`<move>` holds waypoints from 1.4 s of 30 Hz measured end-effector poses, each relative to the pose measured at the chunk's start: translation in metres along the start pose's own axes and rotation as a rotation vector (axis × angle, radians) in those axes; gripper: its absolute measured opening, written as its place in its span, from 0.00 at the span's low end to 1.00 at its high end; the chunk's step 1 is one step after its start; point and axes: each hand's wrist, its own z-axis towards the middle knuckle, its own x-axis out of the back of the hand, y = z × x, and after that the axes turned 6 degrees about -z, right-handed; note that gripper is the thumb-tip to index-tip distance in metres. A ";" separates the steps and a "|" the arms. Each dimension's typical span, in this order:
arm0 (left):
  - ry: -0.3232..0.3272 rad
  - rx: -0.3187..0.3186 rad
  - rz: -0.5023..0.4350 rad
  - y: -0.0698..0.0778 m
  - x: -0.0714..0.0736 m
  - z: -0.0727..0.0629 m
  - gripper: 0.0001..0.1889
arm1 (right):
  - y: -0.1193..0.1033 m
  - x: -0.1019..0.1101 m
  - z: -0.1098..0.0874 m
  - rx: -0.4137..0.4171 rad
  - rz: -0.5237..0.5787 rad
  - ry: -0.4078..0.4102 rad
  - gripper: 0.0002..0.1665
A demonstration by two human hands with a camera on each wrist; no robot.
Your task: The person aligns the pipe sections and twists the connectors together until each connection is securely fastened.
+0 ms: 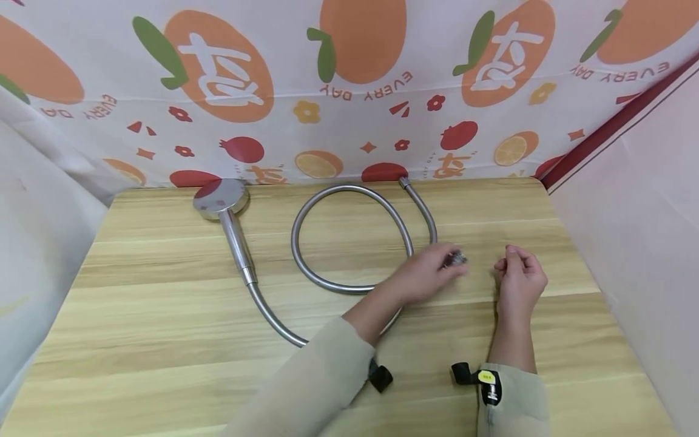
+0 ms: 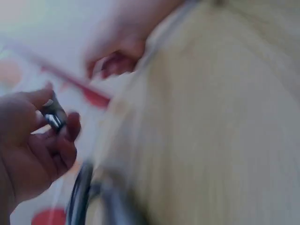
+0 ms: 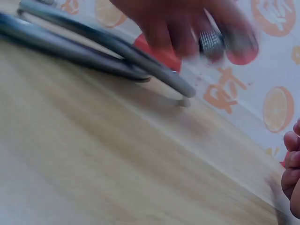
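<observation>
My left hand [image 1: 428, 273] pinches a small shiny metal fitting [image 1: 455, 259] between thumb and fingers, held over the table right of the hose. In the left wrist view the fitting [image 2: 55, 117] looks short and round; in the right wrist view its side [image 3: 212, 43] is ribbed. My right hand [image 1: 521, 282] is a little to the right, fingers curled and thumb against the index finger, with nothing visible in it. A flexible metal shower hose [image 1: 297, 243] lies looped under the left forearm, its free end [image 1: 404, 181] at the back edge.
A round chrome shower head [image 1: 221, 200] lies at the back left, its handle [image 1: 236, 246] joined to the hose. The wooden table [image 1: 164, 340] meets a fruit-print cloth [image 1: 284, 139] at the back. A white wall [image 1: 628, 200] stands on the right.
</observation>
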 end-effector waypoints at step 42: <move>0.584 0.218 -1.114 -0.070 0.077 -0.073 0.09 | 0.020 -0.156 -0.039 0.305 -0.820 -0.374 0.31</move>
